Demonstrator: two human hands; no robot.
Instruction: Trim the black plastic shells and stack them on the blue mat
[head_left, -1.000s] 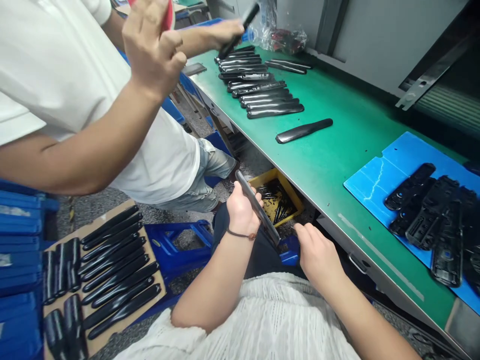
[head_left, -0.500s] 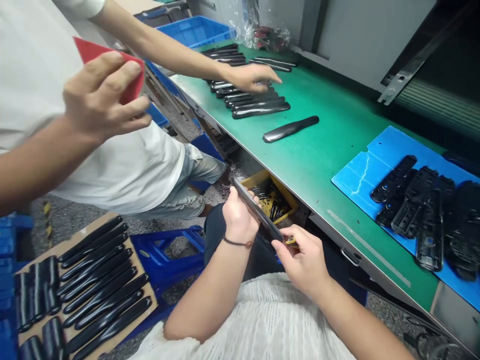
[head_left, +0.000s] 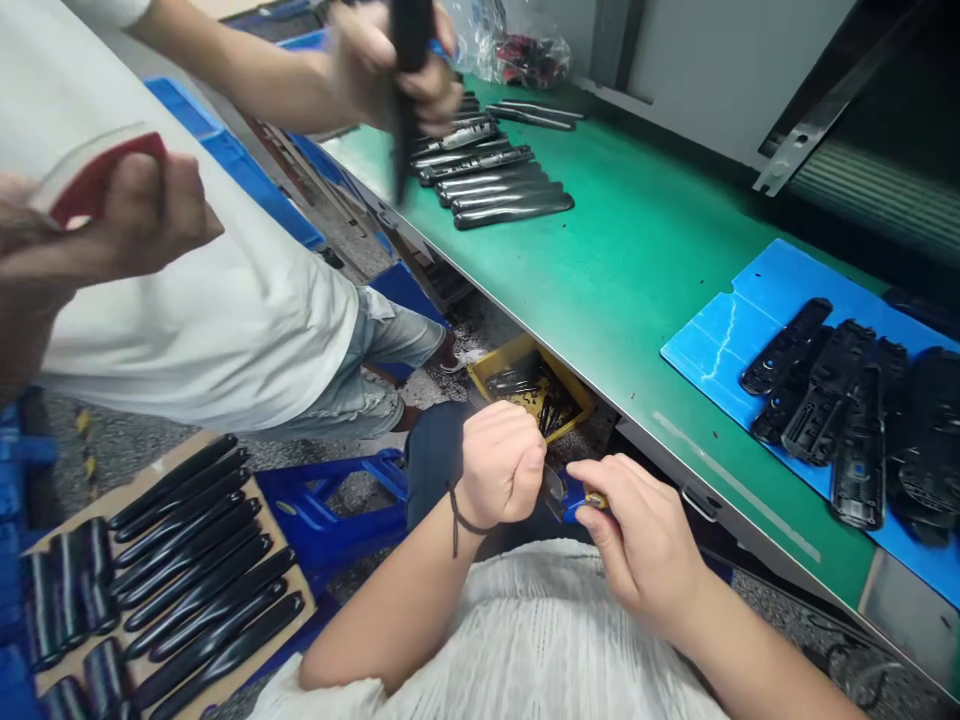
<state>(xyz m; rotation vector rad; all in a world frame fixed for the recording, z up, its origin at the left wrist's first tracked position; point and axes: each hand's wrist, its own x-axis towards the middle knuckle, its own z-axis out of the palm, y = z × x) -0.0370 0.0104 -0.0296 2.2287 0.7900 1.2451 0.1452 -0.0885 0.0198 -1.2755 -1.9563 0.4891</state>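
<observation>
The person's left hand (head_left: 501,465) is clenched into a fist, closed around a narrow grey metal piece (head_left: 553,484) whose tip pokes out on the thumb side; the rest is hidden. The right hand (head_left: 637,535) is just beside it, its fingers and thumb pinched together on a small yellow-and-blue item (head_left: 586,502), too small to identify. The two hands nearly touch, above the person's lap and below the near edge of the green tabletop (head_left: 645,260).

Beyond that edge, under the tabletop, sits one yellow crate (head_left: 517,355) holding dark pieces. Toward the far end of the tabletop lie about eight glossy black strips (head_left: 510,210) side by side, with two more past them. Near the right edge, one blue mat (head_left: 697,350) carries at least five black moulded frames (head_left: 840,395). Left of the person, a cardboard tray (head_left: 240,470) holds about eight long black strips (head_left: 202,600), with more at its left end. A co-worker (head_left: 195,280) stands alongside, one hand gripping a black strip (head_left: 409,70) upright, the other a red-and-white pad (head_left: 97,185).
</observation>
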